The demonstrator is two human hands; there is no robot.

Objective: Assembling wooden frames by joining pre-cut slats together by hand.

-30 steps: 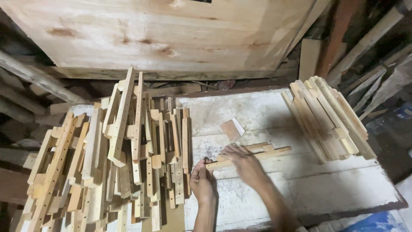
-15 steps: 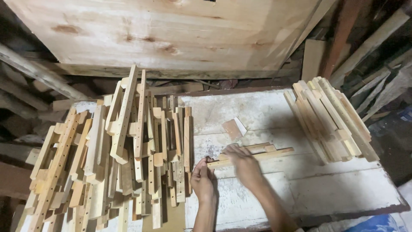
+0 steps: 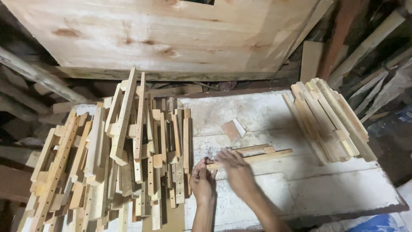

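My right hand (image 3: 237,168) lies over the near end of a thin wooden strip (image 3: 262,156) that rests flat on the white worktable (image 3: 334,193). My left hand (image 3: 202,181) touches the same end from the left, fingers bent around it. A second short strip (image 3: 256,148) lies just behind the first. The left hand sits against the edge of a big heap of drilled wooden slats (image 3: 124,150).
A stack of longer slats (image 3: 328,120) leans at the table's right side. A small sanding block (image 3: 232,129) lies mid-table. A large plywood panel (image 3: 163,34) stands behind, with scrap timber (image 3: 369,51) around it and a blue thing (image 3: 377,223) at the lower right.
Both hands stay on the strip's near end with only slight shifts. The strip and the piles have not moved.
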